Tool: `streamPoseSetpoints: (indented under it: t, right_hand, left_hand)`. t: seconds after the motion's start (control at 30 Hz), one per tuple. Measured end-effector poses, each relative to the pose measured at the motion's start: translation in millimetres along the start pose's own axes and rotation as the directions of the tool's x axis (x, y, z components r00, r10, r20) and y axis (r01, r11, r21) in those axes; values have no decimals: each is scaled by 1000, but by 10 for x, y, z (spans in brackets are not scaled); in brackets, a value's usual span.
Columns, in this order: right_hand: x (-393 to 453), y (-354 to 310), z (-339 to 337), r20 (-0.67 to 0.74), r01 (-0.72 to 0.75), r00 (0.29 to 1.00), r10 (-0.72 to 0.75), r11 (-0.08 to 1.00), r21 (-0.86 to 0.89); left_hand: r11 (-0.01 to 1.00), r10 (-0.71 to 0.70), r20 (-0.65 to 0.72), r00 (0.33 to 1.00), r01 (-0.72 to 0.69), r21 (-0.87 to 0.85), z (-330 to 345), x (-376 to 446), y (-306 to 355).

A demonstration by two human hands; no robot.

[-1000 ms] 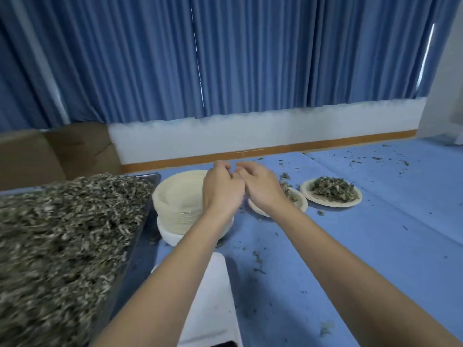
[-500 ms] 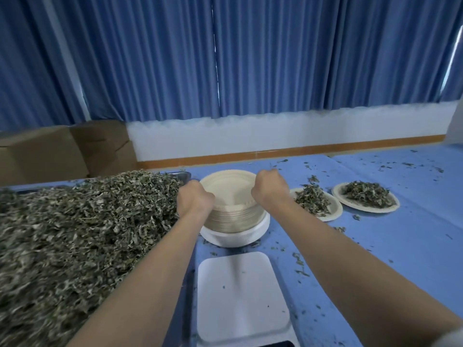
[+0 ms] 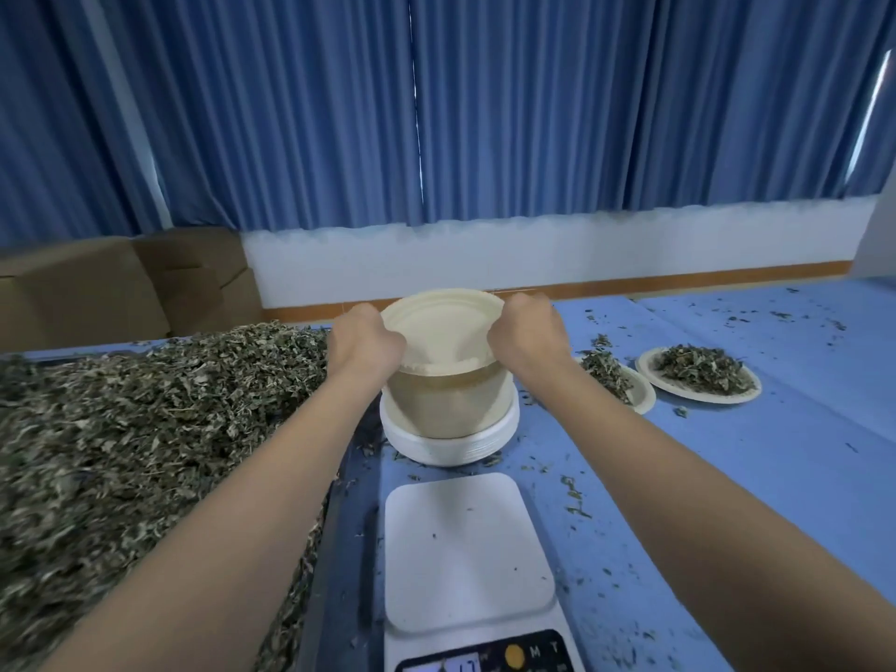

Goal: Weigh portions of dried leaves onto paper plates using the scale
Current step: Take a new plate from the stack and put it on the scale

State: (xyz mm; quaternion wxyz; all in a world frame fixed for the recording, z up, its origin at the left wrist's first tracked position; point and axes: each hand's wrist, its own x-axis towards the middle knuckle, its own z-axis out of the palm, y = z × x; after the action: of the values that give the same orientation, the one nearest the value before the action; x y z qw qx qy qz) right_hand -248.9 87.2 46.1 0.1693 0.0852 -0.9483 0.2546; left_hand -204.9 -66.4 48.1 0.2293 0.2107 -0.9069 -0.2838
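Note:
A tall stack of cream paper plates (image 3: 439, 405) stands on wider white plates (image 3: 451, 443) behind the white scale (image 3: 465, 550). My left hand (image 3: 363, 339) and my right hand (image 3: 526, 329) grip opposite rims of the top paper plate (image 3: 441, 317), which is tilted up off the stack. The scale's platform is bare apart from crumbs, and its display shows at the bottom edge. A big heap of dried leaves (image 3: 121, 429) fills a tray on the left. Two filled paper plates (image 3: 698, 375) (image 3: 616, 380) lie on the right.
The blue table cover (image 3: 727, 477) is strewn with leaf crumbs. Cardboard boxes (image 3: 121, 283) stand at the back left. Blue curtains and a white wall run behind the table.
Both hands went from being together over the stack to its two sides, then lifted and tilted the top plate. The view has swung left and down, and the scale now shows.

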Motion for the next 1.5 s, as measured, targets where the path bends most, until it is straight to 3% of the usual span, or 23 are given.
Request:
streamPoseSetpoints:
  t: [0.23, 0.4, 0.7, 0.87, 1.1, 1.5]
  right_hand:
    - [-984, 347, -267, 38, 112, 993, -115, 991, 67]
    - [-1518, 534, -78, 177, 54, 982, -71, 994, 99]
    - [-1595, 669, 215, 181, -49, 983, 25, 990, 133]
    - [-1613, 694, 186, 203, -167, 973, 111, 945, 283]
    - [-1645, 585, 52, 77, -35, 997, 9, 939, 343]
    - [-1790, 309, -10, 98, 52, 991, -94, 930, 363]
  left_hand:
    - [995, 64, 77, 995, -58, -83, -289, -1046, -346]
    - [997, 16, 108, 994, -8, -73, -84, -1602, -597]
    - [999, -16, 85, 996, 18, -29, 210, -1658, -722]
    - [995, -45, 26, 999, 47, -86, 191, -1740, -651]
    - [985, 2, -63, 998, -12, -172, 25, -1743, -634]
    - [974, 5, -128, 992, -34, -224, -183, -1817, -812]
